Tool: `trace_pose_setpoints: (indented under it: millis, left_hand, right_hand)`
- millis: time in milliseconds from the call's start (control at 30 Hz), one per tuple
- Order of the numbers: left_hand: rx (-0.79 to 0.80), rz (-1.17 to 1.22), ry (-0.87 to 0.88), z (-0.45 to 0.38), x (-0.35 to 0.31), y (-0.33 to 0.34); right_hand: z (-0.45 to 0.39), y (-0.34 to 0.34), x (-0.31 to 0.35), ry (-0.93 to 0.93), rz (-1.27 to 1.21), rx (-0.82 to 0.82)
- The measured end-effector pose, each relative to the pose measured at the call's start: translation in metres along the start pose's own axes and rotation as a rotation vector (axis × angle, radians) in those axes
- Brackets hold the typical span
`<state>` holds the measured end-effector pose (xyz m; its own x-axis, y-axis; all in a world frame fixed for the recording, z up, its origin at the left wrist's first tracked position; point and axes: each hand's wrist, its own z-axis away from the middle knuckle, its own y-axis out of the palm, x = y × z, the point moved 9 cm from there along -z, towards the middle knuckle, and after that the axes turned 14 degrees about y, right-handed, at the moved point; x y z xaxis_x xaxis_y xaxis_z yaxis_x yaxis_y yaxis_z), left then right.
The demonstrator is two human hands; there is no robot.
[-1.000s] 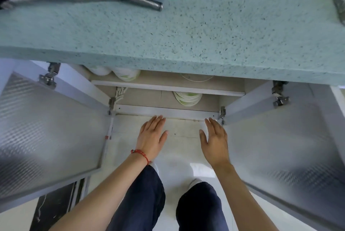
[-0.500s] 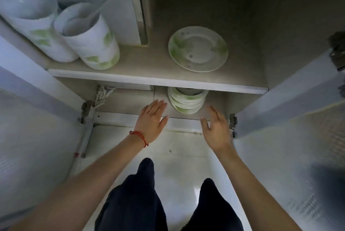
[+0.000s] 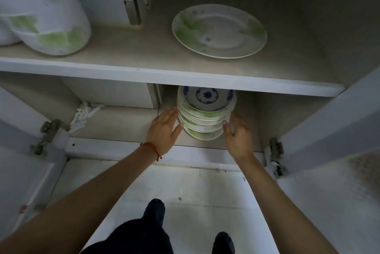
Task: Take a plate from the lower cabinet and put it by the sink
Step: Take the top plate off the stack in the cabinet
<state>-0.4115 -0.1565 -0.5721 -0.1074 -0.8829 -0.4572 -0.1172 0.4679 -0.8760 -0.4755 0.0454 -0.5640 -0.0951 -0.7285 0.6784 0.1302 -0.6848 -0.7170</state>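
Note:
A stack of several white plates with green marks stands on the bottom shelf of the open lower cabinet. A blue-patterned plate lies on top, partly hidden under the upper shelf edge. My left hand, with a red bracelet at the wrist, is open at the stack's left side, fingertips at its rim. My right hand is open at the stack's right side, thumb close to the plates. Neither hand holds anything. The sink is out of view.
On the upper shelf lie a single green-patterned plate and, at left, stacked white bowls on their sides. Both cabinet doors stand open. White pieces lie at the bottom shelf's left. My legs are below.
My view dropped from the countertop to inside the cabinet. Both hands moved forward from the cabinet's front edge to either side of the plate stack.

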Motion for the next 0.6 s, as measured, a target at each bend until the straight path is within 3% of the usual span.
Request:
trace_pose_setpoints:
  millis: [600]
  left_hand:
    - [-0.187,0.114,-0.106,-0.079,0.042,0.052]
  right_hand:
    - [-0.080,0.035,-0.011,0.056,0.010,-0.217]
